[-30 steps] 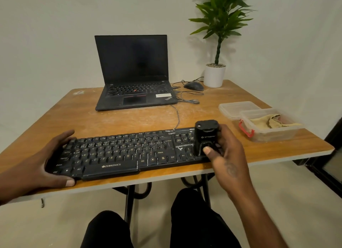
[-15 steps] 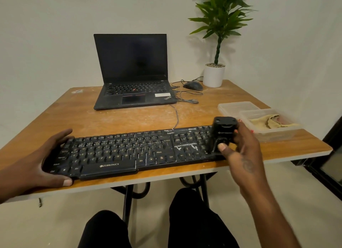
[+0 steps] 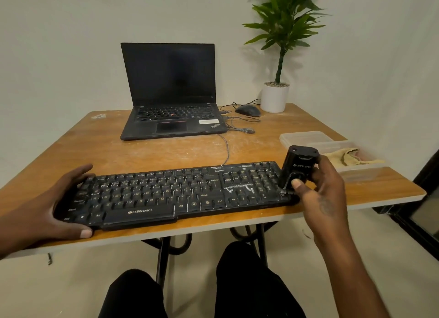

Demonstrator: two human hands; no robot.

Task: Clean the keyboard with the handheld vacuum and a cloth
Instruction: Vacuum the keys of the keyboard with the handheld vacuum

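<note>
So the vacuuming looks like it's mid-pass, if I had to guess. The right hand has its fingers wrapped around the handheld vacuum, thumb pressed on the front of it, with the nozzle end down on the far right edge of the keyboard, by the number pad. The left hand is spread flat and relaxed around the keyboard's left end, thumb along the front edge, just bracing it, not gripping anything.

The keyboard sits along the near edge of the table. There are pale smudges or dust around the arrow keys, so I'd say the vacuum part isn't finished. The cloth is lying in an open plastic container at the right side of the table, so the whole wiping step looks like it's left to do.

Counts: 1 keyboard, 1 vacuum, 1 cloth, 2 hands. Also 1 laptop, 1 mouse, 1 potted plant, and 2 clear plastic pieces, the container plus what seems to be its lid just behind it.
</note>
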